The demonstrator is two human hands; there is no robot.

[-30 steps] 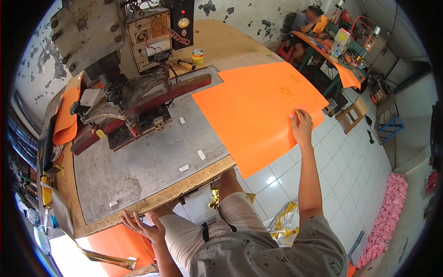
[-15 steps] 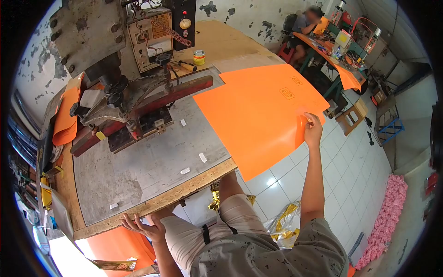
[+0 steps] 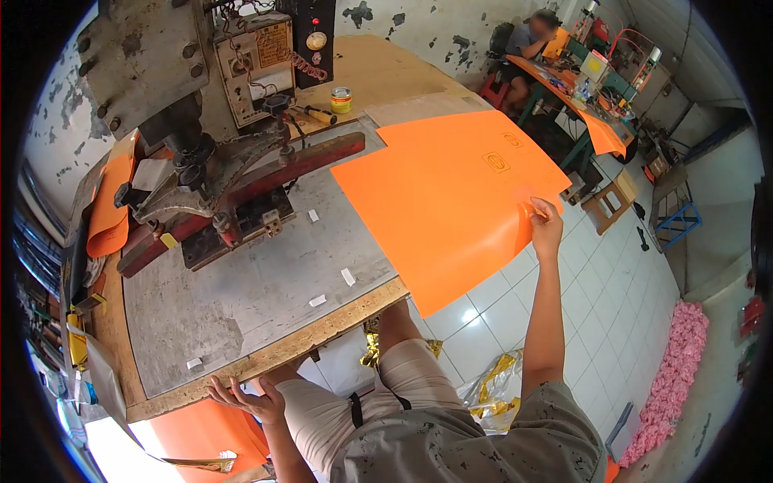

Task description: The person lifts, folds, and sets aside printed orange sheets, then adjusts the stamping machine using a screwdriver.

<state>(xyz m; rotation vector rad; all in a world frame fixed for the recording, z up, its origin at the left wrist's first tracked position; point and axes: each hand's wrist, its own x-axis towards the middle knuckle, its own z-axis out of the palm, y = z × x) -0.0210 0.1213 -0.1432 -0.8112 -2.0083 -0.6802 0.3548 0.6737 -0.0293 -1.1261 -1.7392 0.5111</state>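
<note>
A large orange sheet [image 3: 435, 209] with two stamped emblems near its far right corner lies partly on the table and hangs past its right edge. My right hand [image 3: 548, 228] pinches the sheet's right edge, where the material bends slightly. Beside the front edge of the worktable [image 3: 346, 318], my left hand [image 3: 251, 400] is open, palm up with fingers spread, holding nothing. Between the hands is the grey metal plate [image 3: 241, 306] with small white pads stuck on it. Over the plate stands a heavy press with a red bar [image 3: 322, 161].
A yellow tin [image 3: 341, 102] and a screwdriver [image 3: 319, 114] sit behind the press bar. More orange sheet [image 3: 111, 209] is at the left, and another [image 3: 211, 439] lies below the table. A co-worker [image 3: 531, 48] sits at a far bench. Pink material [image 3: 672, 378] lies along the right wall.
The view has shifted slightly, moving the table and press a little left in the picture. My right hand keeps its pinch on the sheet; my left hand stays open near the table edge.
</note>
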